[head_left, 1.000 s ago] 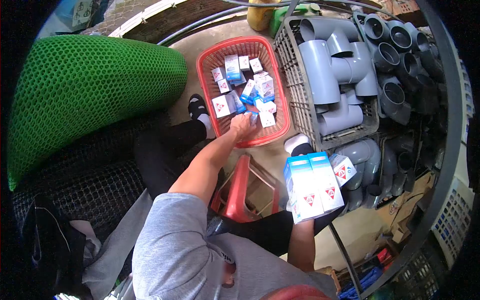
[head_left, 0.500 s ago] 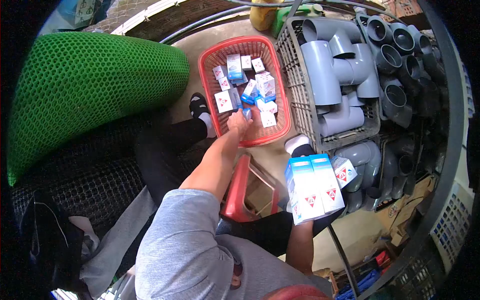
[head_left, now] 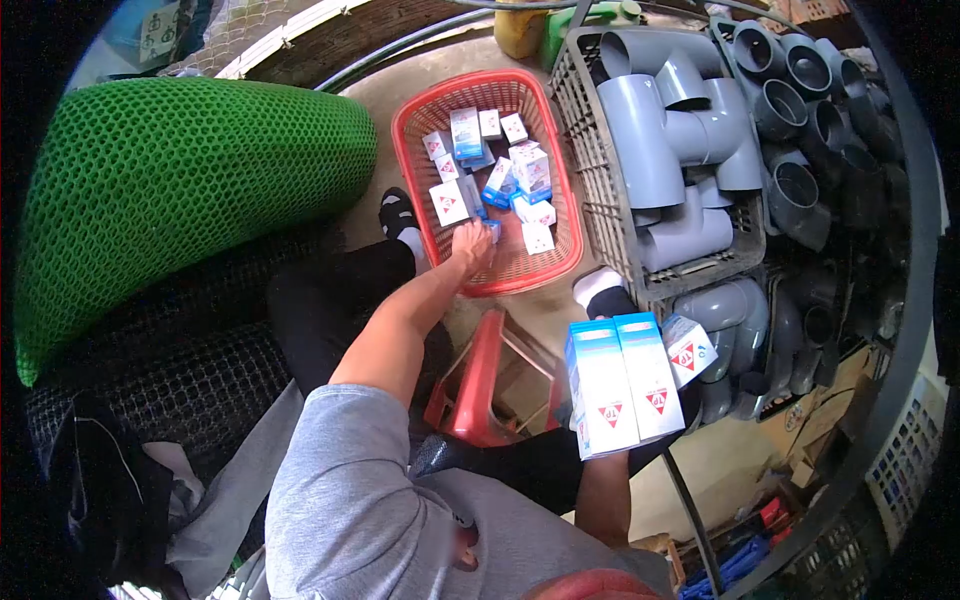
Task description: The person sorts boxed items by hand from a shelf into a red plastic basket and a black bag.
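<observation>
My left hand [head_left: 471, 245] reaches into the red plastic basket [head_left: 410, 190]. Its fingers are closed at a small blue-and-white box [head_left: 493, 231] near the basket's front, and they partly cover it. Beside that hand sits a larger white box [head_left: 450, 203] with a red triangle mark. Several more small blue-and-white boxes [head_left: 531, 170] lie loose in the basket. Over my right thigh, my right hand [head_left: 604, 464] supports a stack of tall blue-and-white cartons [head_left: 625, 385]. Its fingers are hidden beneath them. A smaller box [head_left: 689, 350] is held against the stack's right side.
A grey crate [head_left: 665, 285] of large grey pipe fittings [head_left: 640, 140] stands right of the basket, with darker elbow fittings [head_left: 795, 185] beyond. At left lies a roll of green plastic mesh [head_left: 210, 180]. A red stool [head_left: 480, 385] is below the basket.
My left hand has shifted slightly left within the basket, still at the small box. The cartons in my right hand have moved slightly down and left in view.
</observation>
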The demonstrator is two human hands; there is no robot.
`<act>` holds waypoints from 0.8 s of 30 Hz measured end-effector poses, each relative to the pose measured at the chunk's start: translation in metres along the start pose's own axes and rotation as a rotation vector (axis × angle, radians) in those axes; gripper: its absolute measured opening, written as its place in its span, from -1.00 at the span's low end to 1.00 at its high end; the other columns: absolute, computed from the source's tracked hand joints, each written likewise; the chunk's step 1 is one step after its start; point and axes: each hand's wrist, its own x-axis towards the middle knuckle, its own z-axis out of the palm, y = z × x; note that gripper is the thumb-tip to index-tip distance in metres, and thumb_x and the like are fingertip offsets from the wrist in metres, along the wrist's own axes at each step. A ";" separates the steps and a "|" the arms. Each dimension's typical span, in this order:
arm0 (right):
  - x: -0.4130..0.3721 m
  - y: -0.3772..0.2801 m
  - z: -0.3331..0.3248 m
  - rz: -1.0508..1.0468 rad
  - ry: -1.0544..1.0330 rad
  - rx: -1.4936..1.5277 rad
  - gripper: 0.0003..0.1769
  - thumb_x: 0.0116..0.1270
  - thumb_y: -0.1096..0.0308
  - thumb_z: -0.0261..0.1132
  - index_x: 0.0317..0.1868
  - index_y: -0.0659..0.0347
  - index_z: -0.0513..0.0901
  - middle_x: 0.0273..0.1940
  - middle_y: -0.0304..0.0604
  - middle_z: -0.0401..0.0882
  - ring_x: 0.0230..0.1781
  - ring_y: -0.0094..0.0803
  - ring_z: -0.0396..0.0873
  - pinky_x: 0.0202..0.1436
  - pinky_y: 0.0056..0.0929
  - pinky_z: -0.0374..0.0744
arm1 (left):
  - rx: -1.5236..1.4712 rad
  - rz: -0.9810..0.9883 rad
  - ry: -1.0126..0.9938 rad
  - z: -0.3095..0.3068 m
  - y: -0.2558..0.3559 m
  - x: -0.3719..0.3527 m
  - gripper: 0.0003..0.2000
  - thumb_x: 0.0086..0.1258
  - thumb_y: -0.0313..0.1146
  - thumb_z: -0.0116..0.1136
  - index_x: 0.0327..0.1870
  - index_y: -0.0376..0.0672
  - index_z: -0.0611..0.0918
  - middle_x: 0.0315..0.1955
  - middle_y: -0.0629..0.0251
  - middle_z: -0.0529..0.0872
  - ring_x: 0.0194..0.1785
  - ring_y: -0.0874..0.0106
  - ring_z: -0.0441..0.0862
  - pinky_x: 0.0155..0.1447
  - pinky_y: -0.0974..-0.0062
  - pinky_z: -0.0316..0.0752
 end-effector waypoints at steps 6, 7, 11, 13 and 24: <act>0.001 0.002 -0.001 0.001 0.022 -0.032 -0.11 0.41 -0.21 0.18 0.56 0.20 0.30 0.45 0.05 0.42 0.41 -0.02 0.46 0.44 0.03 0.49 | 0.330 0.286 0.067 0.016 0.014 0.024 -0.61 0.45 -0.17 0.18 0.20 -0.14 0.72 0.21 0.05 0.64 0.16 0.19 0.67 0.07 0.20 0.65; 0.000 0.002 -0.001 0.000 0.027 -0.039 -0.11 0.40 -0.21 0.19 0.56 0.20 0.30 0.45 0.05 0.43 0.41 -0.02 0.47 0.44 0.03 0.50 | 0.252 0.301 -0.047 0.020 0.017 0.029 -0.58 0.45 -0.17 0.18 0.24 -0.15 0.70 0.22 0.00 0.62 0.16 0.15 0.67 0.08 0.21 0.65; 0.000 -0.001 -0.001 -0.010 0.046 -0.064 -0.10 0.38 -0.22 0.21 0.55 0.20 0.31 0.43 0.05 0.44 0.39 -0.03 0.48 0.43 0.03 0.51 | 0.199 0.216 -0.190 0.035 0.016 0.040 -0.61 0.47 -0.20 0.16 0.21 -0.16 0.74 0.35 -0.06 0.56 0.22 0.08 0.68 0.09 0.19 0.65; 0.000 0.000 -0.001 -0.025 0.053 -0.062 -0.09 0.37 -0.22 0.21 0.55 0.20 0.31 0.42 0.04 0.45 0.38 -0.03 0.49 0.42 0.03 0.51 | 0.262 0.250 -0.138 0.032 0.017 0.035 -0.65 0.49 -0.20 0.16 0.16 -0.15 0.78 0.22 0.02 0.72 0.24 0.15 0.70 0.03 0.16 0.67; 0.006 -0.003 -0.003 -0.036 0.057 -0.119 -0.05 0.30 -0.24 0.26 0.53 0.20 0.34 0.38 0.04 0.50 0.34 -0.03 0.54 0.39 0.02 0.54 | 0.064 -0.104 -0.148 0.154 -0.069 0.048 -0.67 0.47 -0.32 0.17 0.19 -0.14 0.76 0.35 0.13 0.64 0.42 0.20 0.59 0.20 0.03 0.69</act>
